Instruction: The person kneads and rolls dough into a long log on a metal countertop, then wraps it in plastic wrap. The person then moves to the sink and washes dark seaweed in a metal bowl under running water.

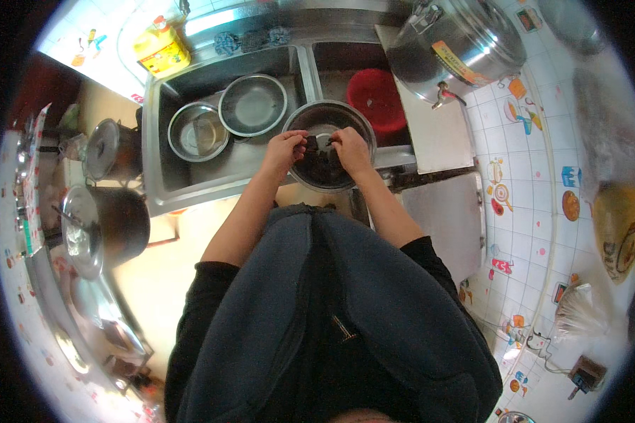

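Observation:
A round steel basin (371, 124) sits in front of me across the divider and front rim of the sink. Dark, thin pieces, possibly wood ear fungus (324, 168), lie in its bottom. Over the basin, my left hand (284, 150) pinches a dark piece (311, 143) between thumb and fingers. Opposite it, my right hand (351, 150) has its fingertips together on a small dark bit (330, 141). Whether both hands hold the same piece is too small to tell.
The left sink bowl (211, 177) holds two metal bowls, one (253, 106) overlapping the other (185, 132). A red plastic basin (375, 98) stands in the right bowl. A large steel container with a tap (428, 58) stands on a pale board (439, 143). Lidded pots (124, 224) are at left.

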`<state>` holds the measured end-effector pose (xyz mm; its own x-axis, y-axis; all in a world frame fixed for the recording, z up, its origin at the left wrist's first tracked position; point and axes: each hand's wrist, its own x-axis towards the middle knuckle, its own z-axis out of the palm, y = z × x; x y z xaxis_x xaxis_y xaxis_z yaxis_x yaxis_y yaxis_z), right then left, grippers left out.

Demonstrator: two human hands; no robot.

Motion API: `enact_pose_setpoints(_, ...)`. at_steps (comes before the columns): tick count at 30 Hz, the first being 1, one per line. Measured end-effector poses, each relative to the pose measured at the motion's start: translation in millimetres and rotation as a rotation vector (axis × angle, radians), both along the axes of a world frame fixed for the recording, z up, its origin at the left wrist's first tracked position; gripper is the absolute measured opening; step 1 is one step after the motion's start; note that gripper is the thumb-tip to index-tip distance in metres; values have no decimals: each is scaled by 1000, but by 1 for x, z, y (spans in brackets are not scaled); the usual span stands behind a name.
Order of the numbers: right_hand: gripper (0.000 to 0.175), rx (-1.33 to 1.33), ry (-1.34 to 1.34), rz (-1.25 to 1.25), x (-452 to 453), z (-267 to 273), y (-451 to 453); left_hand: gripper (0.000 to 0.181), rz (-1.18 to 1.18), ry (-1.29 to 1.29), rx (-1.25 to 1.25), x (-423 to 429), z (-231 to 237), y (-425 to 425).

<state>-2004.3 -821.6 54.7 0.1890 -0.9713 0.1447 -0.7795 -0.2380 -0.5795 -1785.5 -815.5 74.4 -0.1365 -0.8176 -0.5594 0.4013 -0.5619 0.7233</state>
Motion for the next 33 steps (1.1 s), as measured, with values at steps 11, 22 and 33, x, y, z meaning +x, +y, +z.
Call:
enact_pose_setpoints(11, 23, 291, -76, 82, -18, 23, 28, 20, -63, -107, -32, -13, -2, -9)
enact_pose_setpoints(22, 22, 60, -233, -42, -4, 57, 33, 24, -352, -267, -104, -24, 15, -5)
enact_pose_setpoints(33, 25, 34, -375, 78, -1, 67, 37, 20, -414, -314, -205, -27, 20, -3)
